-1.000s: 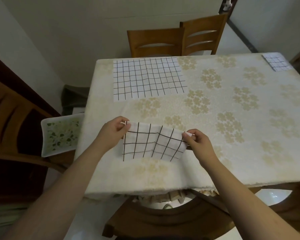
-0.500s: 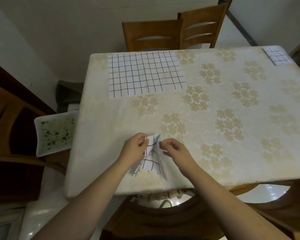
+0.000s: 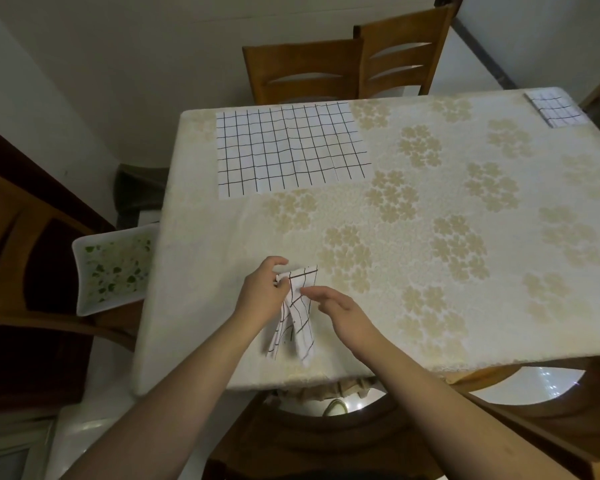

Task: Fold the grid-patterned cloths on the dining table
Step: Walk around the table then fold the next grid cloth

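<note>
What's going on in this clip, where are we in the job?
A person is folding grid-patterned cloths at a dining table. The left hand pinches the top of a small cloth, which hangs in loose folds at the near edge; the right hand is open beside it. A larger cloth lies spread flat at the far left, and a folded one sits at the far right corner.

Both bare forearms are extended forward from the lower edge of the view, converging over the near edge of the dining table (image 3: 194, 306). The left hand (image 3: 262, 296) is curled, with the top corners of the folded cloth (image 3: 297, 317) pinched between thumb and fingers. The right hand (image 3: 340, 311) is held just beside the cloth, fingers loosely extended toward it, with nothing gripped.
</note>
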`<move>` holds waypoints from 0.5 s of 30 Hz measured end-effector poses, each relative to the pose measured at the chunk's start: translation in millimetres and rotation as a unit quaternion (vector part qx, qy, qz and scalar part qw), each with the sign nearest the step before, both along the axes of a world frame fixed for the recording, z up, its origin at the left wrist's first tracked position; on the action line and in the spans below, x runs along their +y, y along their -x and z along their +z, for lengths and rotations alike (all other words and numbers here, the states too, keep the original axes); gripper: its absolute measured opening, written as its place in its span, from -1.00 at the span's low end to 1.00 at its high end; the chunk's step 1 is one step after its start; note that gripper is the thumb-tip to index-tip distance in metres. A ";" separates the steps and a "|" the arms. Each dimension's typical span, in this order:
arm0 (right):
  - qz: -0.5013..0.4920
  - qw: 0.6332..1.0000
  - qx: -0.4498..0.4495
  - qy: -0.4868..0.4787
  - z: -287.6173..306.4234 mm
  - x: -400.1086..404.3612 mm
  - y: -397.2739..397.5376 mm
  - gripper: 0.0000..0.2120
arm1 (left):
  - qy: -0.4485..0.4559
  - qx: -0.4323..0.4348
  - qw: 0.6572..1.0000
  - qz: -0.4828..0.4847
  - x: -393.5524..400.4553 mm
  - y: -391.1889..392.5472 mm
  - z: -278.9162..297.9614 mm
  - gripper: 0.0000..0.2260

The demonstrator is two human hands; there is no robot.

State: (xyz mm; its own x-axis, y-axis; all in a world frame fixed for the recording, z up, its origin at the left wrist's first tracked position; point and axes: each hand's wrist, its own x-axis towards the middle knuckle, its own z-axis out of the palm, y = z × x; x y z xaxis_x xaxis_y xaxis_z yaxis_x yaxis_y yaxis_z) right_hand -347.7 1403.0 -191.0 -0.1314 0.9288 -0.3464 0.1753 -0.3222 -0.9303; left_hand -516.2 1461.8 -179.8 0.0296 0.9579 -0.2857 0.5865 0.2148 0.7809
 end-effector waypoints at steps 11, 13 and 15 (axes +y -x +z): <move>-0.288 0.952 -0.055 0.086 -22.1 -7.1 -40.1 -0.76 | 0.076 -0.290 0.939 0.168 -10.7 10.5 -6.6 -0.67; -0.282 0.950 -0.087 0.104 -26.5 -8.4 -43.5 -0.71 | 0.135 -0.286 0.927 0.203 -24.8 16.9 -34.7 -0.66; -0.269 0.947 -0.115 0.131 -33.1 -9.9 -45.5 -0.66 | 0.205 -0.214 0.936 0.188 -43.4 23.2 -61.5 -0.65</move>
